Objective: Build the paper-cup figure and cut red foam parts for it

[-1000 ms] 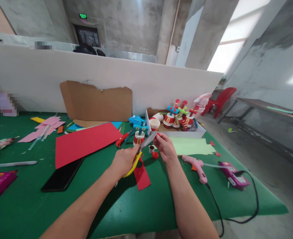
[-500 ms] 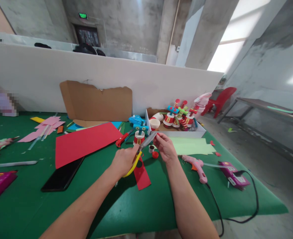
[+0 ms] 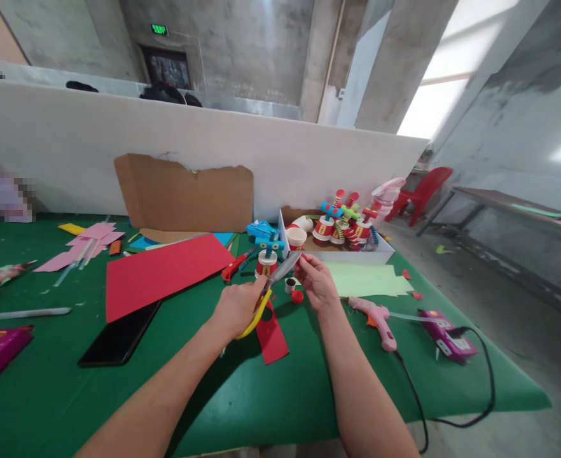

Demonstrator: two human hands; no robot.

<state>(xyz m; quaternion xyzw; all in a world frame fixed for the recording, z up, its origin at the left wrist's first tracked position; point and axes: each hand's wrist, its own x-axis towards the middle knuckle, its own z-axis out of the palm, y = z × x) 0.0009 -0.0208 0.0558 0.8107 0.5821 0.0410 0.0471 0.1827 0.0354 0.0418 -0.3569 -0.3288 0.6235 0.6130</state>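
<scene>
My left hand grips yellow-handled scissors above the green table, blades pointing up and to the right. My right hand pinches a small red paper piece right at the blade tips. Below the hands lie a red paper strip, a small red cap and a tiny dark-centred ring. A red-and-white paper-cup figure stands just behind the scissors.
A large red sheet, a black phone, brown cardboard, pale green paper, a pink glue gun with black cord, a purple box and a white box of cup figures surround the hands. Red utility knife lies nearby.
</scene>
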